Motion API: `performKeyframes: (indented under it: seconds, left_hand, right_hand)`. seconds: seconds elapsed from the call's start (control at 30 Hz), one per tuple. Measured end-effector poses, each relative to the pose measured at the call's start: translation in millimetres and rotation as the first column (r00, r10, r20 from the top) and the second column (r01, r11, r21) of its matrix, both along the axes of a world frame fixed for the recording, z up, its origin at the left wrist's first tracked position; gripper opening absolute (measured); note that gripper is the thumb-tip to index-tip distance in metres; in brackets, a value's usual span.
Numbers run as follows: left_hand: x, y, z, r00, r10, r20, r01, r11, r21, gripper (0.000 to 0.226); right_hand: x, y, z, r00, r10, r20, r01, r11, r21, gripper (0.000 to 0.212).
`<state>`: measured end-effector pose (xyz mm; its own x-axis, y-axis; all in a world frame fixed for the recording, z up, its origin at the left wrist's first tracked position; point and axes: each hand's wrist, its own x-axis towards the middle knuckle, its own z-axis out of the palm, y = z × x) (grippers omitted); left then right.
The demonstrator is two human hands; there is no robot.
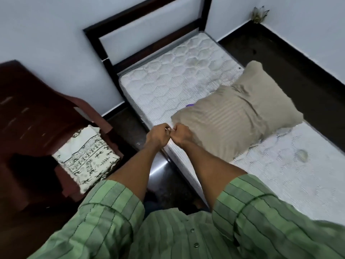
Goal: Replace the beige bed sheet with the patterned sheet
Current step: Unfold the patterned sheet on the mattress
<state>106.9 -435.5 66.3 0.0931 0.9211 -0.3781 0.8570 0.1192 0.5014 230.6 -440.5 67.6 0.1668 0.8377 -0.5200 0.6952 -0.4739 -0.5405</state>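
A beige striped pillow (237,116) lies across the bare white quilted mattress (177,81). My right hand (182,134) is curled at the pillow's near left corner and seems to pinch its cloth. My left hand (158,135) is curled right beside it, fingertips meeting those of the right hand; whether it holds cloth is hidden. The patterned sheet (87,156), cream with dark figures, lies folded on the seat of a dark red chair (37,109) at the left. No beige sheet shows on the bed.
The dark wooden headboard (149,28) stands against the white wall. Dark floor runs along both sides of the bed. A small pale object (301,155) lies on the mattress at the right, and a purple bit (190,105) peeks from behind the pillow.
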Motion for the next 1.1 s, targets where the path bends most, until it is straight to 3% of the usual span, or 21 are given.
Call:
performKeyframes:
  seconds: [0.27,0.47,0.63,0.77,0.83,0.9,0.93,0.97,1.03,1.1]
  left_hand:
    - [-198,-17,-36,0.970,0.240,-0.026,-0.241,0.968,-0.066,0.025]
    - [-316,-32,-115,0.900,0.423,-0.108,-0.436,0.858,-0.271,0.031]
    - [-381,-37,-192,0.876,0.480,-0.051,-0.458,0.794,-0.400,0.043]
    - [-414,-41,-237,0.883,0.469,0.026,-0.409,0.795,-0.448,0.061]
    - [-427,-41,-256,0.897,0.437,0.067,-0.360,0.811,-0.461,0.072]
    - [-435,-43,-270,0.900,0.425,0.101,-0.324,0.805,-0.497,0.093]
    - [-438,-45,-276,0.901,0.417,0.119,-0.301,0.800,-0.518,0.105]
    - [-442,-48,-280,0.901,0.410,0.141,-0.282,0.801,-0.528,0.119]
    - [-445,-59,-284,0.906,0.396,0.150,-0.265,0.807,-0.529,0.145]
    - [-443,-71,-273,0.914,0.392,0.107,-0.291,0.816,-0.499,0.160]
  right_hand:
    - [-199,10,-35,0.973,0.228,-0.014,-0.229,0.971,-0.071,0.028]
    - [-319,15,-88,0.882,0.459,-0.107,-0.471,0.860,-0.196,0.023]
    - [-374,29,-173,0.826,0.551,-0.117,-0.562,0.790,-0.247,0.056]
    - [-401,38,-242,0.880,0.458,-0.130,-0.475,0.856,-0.205,0.103]
    - [-411,41,-301,0.914,0.391,-0.107,-0.405,0.879,-0.251,0.115]
    - [-423,43,-310,0.925,0.378,-0.022,-0.368,0.883,-0.291,0.121]
    - [-429,46,-313,0.915,0.404,0.012,-0.380,0.870,-0.314,0.113]
    - [-438,48,-304,0.887,0.461,0.021,-0.422,0.831,-0.363,0.092]
    - [-451,55,-279,0.881,0.459,-0.117,-0.461,0.771,-0.439,0.046]
    - [-460,56,-260,0.896,0.379,-0.231,-0.444,0.751,-0.489,0.030]
